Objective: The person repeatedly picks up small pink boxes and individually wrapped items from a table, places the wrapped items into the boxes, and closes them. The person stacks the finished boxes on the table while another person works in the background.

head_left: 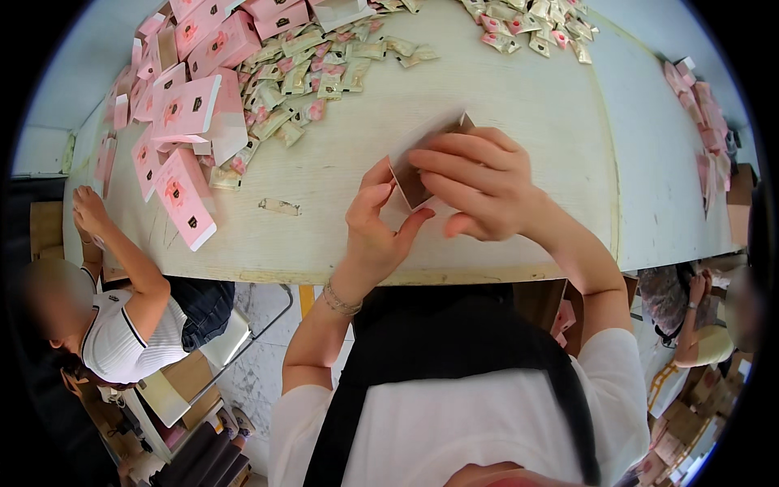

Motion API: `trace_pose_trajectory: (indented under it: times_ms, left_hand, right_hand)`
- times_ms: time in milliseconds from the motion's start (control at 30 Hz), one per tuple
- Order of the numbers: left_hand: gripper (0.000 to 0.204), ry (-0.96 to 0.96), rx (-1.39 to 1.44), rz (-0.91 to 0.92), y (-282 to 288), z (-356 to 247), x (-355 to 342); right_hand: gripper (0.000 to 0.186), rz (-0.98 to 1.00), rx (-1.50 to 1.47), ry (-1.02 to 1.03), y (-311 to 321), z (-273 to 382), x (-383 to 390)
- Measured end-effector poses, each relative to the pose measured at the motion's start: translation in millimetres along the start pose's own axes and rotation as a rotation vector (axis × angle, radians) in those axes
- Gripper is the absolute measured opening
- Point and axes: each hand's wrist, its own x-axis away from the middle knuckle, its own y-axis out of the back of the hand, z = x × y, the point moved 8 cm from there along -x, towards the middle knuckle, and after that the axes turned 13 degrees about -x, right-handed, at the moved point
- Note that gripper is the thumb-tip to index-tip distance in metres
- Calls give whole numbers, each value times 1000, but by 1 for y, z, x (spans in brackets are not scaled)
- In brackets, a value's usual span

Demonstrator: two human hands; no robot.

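Observation:
An open, upright-mouthed carton (410, 187) with a pale outside and a brown interior sits in my left hand (381, 219), whose fingers and thumb close round its left side and lower corner. My right hand (479, 183) reaches over the carton's mouth, fingers slightly bent and apart, tips inside and partly hidden, thumb away from them. To the upper left, pink printed boxes (182, 195) lie in a heap beside many small cream and pink sachets (292, 77). Another group of sachets (527, 24) lies at the back right.
A pale worktable (324, 252) spans the view. A person in a white top (122, 333) works at the left; another (694, 341) is at the far right. More pink boxes (702, 114) are stacked on the right. Cardboard boxes (682, 422) and a metal-framed chair (227, 341) stand below.

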Motion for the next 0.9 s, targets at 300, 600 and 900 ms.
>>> trace_pose_trajectory:
  times_ms: [300,600,900]
  left_hand:
    - [47,15,-262,276,-2,-13,-8]
    - [44,170,-7,235,2,9,-16]
    - [58,173,181,253,-6,12,-12]
  right_hand:
    - [59,-164,-1107,-1088,-4,-83,64]
    - [41,141,-434,-328,-1,-30,38]
    - [39,54,-214,-400,-5,-20,39]
